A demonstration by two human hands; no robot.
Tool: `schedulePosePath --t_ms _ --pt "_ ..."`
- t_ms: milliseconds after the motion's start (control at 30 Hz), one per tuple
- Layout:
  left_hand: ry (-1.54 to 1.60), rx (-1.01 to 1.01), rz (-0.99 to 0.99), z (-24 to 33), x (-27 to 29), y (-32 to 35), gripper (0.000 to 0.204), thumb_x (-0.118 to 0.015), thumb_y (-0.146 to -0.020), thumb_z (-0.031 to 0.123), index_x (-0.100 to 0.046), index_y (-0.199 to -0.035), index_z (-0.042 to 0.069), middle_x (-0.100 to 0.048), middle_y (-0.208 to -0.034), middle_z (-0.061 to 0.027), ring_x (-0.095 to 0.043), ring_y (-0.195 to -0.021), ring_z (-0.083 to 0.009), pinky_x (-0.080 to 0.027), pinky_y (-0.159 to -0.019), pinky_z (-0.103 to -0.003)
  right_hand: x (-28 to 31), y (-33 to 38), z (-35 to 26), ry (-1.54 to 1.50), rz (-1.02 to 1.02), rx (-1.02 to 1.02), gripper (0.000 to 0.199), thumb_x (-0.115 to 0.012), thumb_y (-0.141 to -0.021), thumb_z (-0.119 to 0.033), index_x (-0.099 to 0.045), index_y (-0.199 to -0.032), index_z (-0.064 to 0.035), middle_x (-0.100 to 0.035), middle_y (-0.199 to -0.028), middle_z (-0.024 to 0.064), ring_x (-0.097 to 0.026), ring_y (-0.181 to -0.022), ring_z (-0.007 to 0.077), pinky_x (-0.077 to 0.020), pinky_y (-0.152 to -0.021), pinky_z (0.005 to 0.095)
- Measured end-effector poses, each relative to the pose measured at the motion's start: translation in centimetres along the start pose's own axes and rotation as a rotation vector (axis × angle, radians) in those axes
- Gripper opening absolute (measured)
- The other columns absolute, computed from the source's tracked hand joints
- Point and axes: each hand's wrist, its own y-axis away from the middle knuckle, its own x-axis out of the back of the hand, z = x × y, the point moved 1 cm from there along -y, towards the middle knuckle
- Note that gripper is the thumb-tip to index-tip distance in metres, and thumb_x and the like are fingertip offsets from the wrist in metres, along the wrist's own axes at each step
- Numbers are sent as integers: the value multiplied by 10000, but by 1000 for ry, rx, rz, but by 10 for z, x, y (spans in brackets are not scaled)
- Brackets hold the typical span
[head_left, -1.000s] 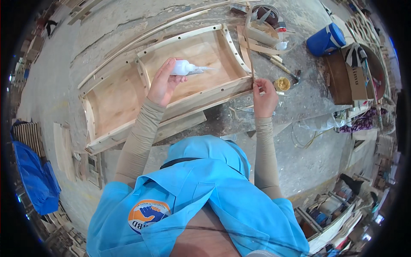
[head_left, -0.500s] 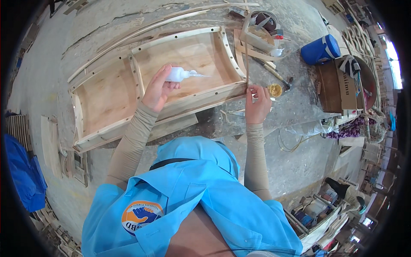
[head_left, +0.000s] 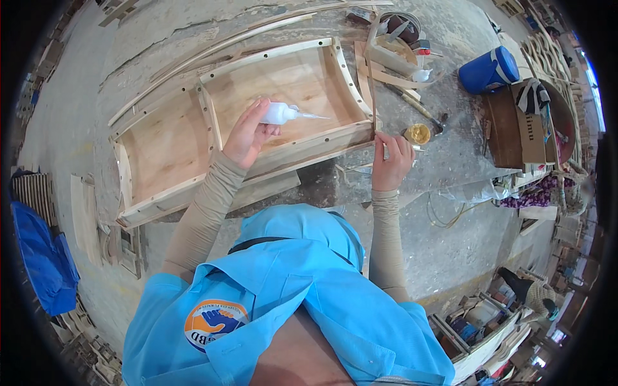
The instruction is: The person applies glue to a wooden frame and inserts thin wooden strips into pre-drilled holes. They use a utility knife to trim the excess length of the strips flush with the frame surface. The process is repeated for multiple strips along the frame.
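Note:
My left hand (head_left: 248, 135) is wrapped round a white squeeze bottle (head_left: 277, 114) with a thin pointed nozzle. The bottle lies on its side in the air, its tip pointing right, over a curved wooden frame (head_left: 322, 138) with a plywood panel. Dark round holes dot the frame's rails. At the frame's near right corner, my right hand (head_left: 393, 164) pinches the near end of a thin wooden strip (head_left: 371, 83). That strip runs away from me along the frame's right end.
Right of the frame are a hammer (head_left: 418, 106), a cup of yellowish paste (head_left: 418, 134) and an open box of supplies (head_left: 393, 56). Farther right stand a blue jug (head_left: 488, 69) and a brown drum (head_left: 505, 132). Long curved strips (head_left: 212, 46) lie behind the frame.
My left hand has shifted the bottle slightly to the right over the panel. My right hand keeps its pinch on the strip at the corner. The whole view has moved a little.

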Motion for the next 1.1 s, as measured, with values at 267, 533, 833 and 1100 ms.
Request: schedulePosePath --t_ms 267,533,833,1100 --pt "-13 8 -5 -5 0 -1 312 -476 -1002 316 -563 -1116 39 -518 -768 -13 -479 -676 -116 -471 -702 -309 4 -2 2 14 -3 14 121 -684 -791 -105 -689 -891 -172 -584 -816 -4 -560 -828 199 -391 -855 365" --pt "-12 22 28 -5 -3 0 310 -484 -998 320 -565 -1103 39 -514 -744 -7 -490 -661 -111 -481 -704 -304 2 0 3 11 -4 2 141 -682 -788 -93 -688 -900 -179 -585 -825 -5 -560 -833 201 -391 -851 369" --pt "-4 46 44 -6 -8 -1 322 -492 -994 328 -571 -1113 40 -522 -753 -5 -473 -655 -108 -468 -692 -304 5 12 3 -4 -49 8 351 -624 -780 -9 -694 -1061 -207 -584 -888 3 -553 -883 207 -386 -885 385" --pt "-25 42 19 -8 -6 -2 327 -498 -989 339 -573 -1105 42 -514 -746 -5 -470 -657 -114 -461 -687 -305 3 15 5 -27 -76 -12 407 -604 -781 5 -681 -1114 -216 -583 -903 12 -556 -896 214 -383 -909 390"
